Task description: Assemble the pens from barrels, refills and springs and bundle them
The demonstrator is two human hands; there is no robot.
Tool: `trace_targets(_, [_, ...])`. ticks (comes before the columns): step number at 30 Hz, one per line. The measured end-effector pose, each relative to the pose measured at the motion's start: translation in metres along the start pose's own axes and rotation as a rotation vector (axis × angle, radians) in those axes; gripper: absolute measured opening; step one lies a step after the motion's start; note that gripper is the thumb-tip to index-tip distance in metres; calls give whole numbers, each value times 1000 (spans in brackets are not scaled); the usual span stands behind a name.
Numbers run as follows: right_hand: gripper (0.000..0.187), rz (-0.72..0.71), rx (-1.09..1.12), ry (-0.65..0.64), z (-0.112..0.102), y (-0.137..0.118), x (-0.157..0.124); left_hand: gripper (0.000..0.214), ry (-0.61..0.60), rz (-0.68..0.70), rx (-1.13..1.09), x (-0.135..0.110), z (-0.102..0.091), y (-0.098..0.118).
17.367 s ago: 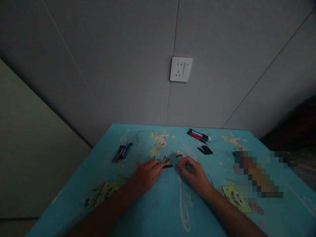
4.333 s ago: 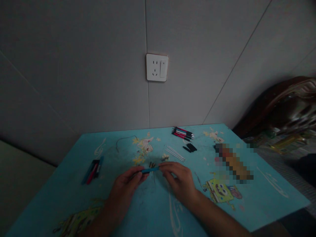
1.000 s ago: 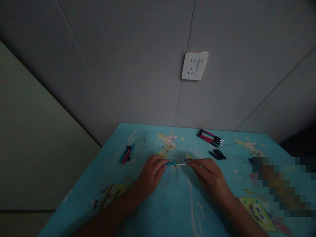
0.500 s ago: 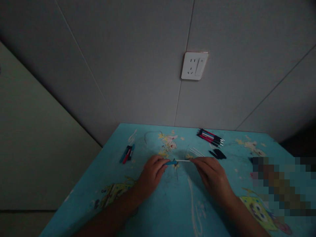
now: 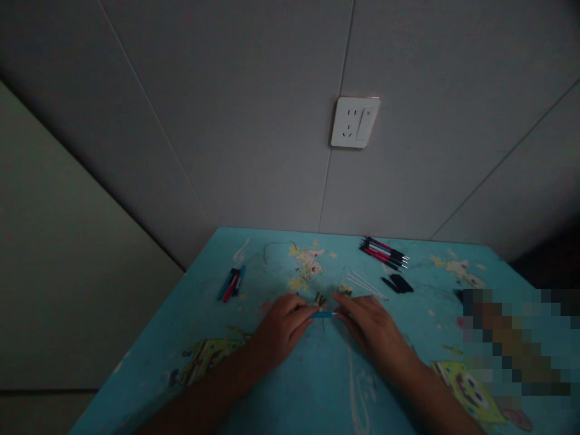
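Observation:
My left hand [image 5: 284,326] pinches a blue pen barrel [image 5: 321,315], which lies level between my hands. At the barrel's right end, my right hand [image 5: 372,329] has its fingers closed on a thin white pen refill [image 5: 335,313]. Only a short bit of the refill shows; most of it is hidden by the barrel or my fingers. Just beyond the barrel are several small dark pieces [image 5: 319,298]. Thin white refills [image 5: 366,285] lie on the table past my right hand, with black pen parts [image 5: 399,283] to their right.
Several red, black and blue pens [image 5: 384,253] lie together at the back right. Blue, red and dark barrels [image 5: 232,284] rest at the left. The table has a blue cartoon-print cover [image 5: 299,386]. A wall socket [image 5: 356,122] is above; a blurred patch covers the right side.
My right hand has moved left toward my left hand, and the white refill has gone into the blue barrel, leaving little showing. Both hands are slightly nearer to me.

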State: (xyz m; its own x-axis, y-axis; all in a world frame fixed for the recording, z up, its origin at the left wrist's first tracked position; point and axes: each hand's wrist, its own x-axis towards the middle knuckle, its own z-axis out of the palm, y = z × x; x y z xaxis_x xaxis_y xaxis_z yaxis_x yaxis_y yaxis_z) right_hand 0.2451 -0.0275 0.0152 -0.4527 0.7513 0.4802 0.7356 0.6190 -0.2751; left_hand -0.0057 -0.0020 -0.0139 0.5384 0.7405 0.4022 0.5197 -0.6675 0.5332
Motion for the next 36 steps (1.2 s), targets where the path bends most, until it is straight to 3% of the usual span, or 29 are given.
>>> trace_targets(11, [36, 22, 131, -52, 0, -7, 0, 27, -112, 77, 55, -2, -3, 1])
trace_targets(19, [18, 101, 70, -161, 5, -13, -1, 29, -43, 152, 61, -5, -5, 4])
trace_targets(22, [17, 100, 17, -245, 10, -15, -2, 22, 22, 54, -21, -4, -5, 6])
trace_targets(26, [17, 87, 54, -299, 14, -20, -1, 13, 115, -307, -287, -1, -4, 6])
trace_targets(28, [19, 110, 102, -288, 15, -22, -2, 15, 114, -415, -423, 1, -4, 5])
trace_targets(32, [19, 191, 191, -233, 15, -23, -3, 18, 21, -391, -446, 1, -10, 4])
trace_targets(36, [18, 133, 163, -225, 13, -18, -2, 14, -97, -289, -293, 2, -16, 2])
